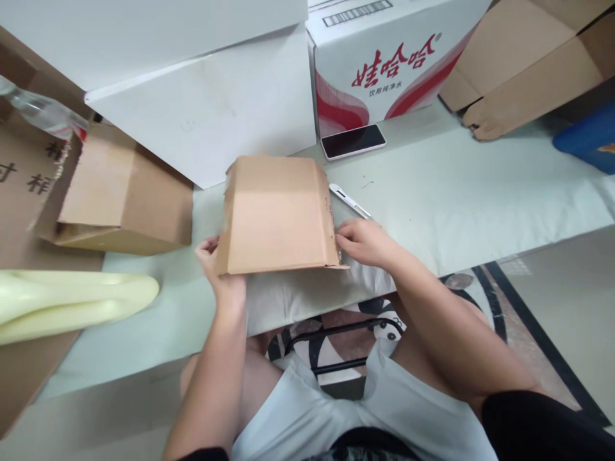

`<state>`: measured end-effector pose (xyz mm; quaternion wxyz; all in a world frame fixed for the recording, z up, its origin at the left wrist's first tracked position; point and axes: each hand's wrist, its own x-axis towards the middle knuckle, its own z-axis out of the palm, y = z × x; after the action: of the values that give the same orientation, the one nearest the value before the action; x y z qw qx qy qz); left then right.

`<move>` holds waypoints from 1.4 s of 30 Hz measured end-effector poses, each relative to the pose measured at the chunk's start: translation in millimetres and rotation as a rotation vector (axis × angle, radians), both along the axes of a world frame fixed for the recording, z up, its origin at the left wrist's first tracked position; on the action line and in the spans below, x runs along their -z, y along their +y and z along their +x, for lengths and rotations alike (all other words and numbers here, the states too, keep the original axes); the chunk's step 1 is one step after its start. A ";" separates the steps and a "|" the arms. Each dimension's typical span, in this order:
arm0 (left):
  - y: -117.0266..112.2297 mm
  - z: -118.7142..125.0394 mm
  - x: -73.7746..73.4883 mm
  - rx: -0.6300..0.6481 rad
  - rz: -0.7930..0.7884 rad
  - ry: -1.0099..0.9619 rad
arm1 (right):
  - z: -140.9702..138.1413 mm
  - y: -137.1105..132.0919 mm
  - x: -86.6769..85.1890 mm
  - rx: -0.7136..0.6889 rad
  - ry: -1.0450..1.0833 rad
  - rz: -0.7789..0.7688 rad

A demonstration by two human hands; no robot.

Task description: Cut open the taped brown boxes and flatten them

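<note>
A brown cardboard box (281, 214) with its flaps partly folded sits near the front edge of the cloth-covered table, a broad panel facing up. My left hand (216, 264) grips its lower left edge, the palm and part of the fingers hidden behind the cardboard. On the opposite side, my right hand (364, 242) is closed with bent fingers at the box's right edge, where a small flap sticks out at the corner. A slim white box cutter (349, 200) lies on the cloth just beyond my right hand.
A phone (354, 141) lies by a white and red carton (394, 70). At left are a large white box (206, 109), a smaller brown box (129, 192) and a pale yellow plastic object (77, 301). An open carton (523, 70) and a blue object (589, 137) stand at right.
</note>
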<state>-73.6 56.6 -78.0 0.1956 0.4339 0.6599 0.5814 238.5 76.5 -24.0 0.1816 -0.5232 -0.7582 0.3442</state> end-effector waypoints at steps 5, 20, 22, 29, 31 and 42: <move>-2.6 18.4 2.3 0.036 0.073 -0.204 | 1.1 -1.8 2.4 0.064 0.390 0.064; -5.4 10.7 -13.7 -0.016 0.065 0.075 | -14.6 -15.2 7.4 0.214 0.505 0.177; -6.6 15.0 -24.4 0.064 0.028 -0.030 | -11.7 -14.6 8.9 0.321 0.514 0.188; -6.8 25.3 -23.8 0.106 0.027 -0.131 | -11.0 -9.4 12.4 0.285 0.759 0.097; -7.0 24.0 -21.1 0.123 0.034 -0.125 | -12.5 -6.4 10.7 0.346 0.805 0.079; -6.7 26.8 -27.3 0.154 0.018 -0.047 | -10.1 -1.0 8.1 0.462 0.921 0.002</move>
<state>-46.8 49.9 -50.7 0.2513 0.4712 0.6147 0.5805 228.3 75.4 -32.1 0.5686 -0.4711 -0.4645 0.4889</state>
